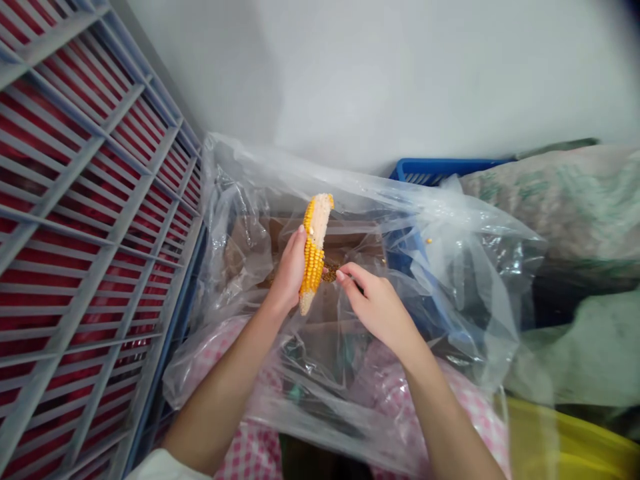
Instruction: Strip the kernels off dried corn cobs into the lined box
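Observation:
My left hand (289,272) is closed round a corn cob (315,248) and holds it upright over a clear plastic bag (453,267). Yellow kernels remain on the cob's left side and middle; its upper right and lower tip are bare and pale. My right hand (373,303) sits just right of the cob, its fingertips pinched together close to the kernels. What the fingertips hold is too small to make out. Inside the bag a brown cardboard box (350,237) shows, with loose kernels at its bottom.
Grey-blue slatted crates (90,220) with red contents stand stacked at the left. A blue basket (435,170) is behind the bag by the white wall. Filled sacks (560,207) lie at the right, a yellow container (565,440) at bottom right. Pink checked cloth (250,453) covers my lap.

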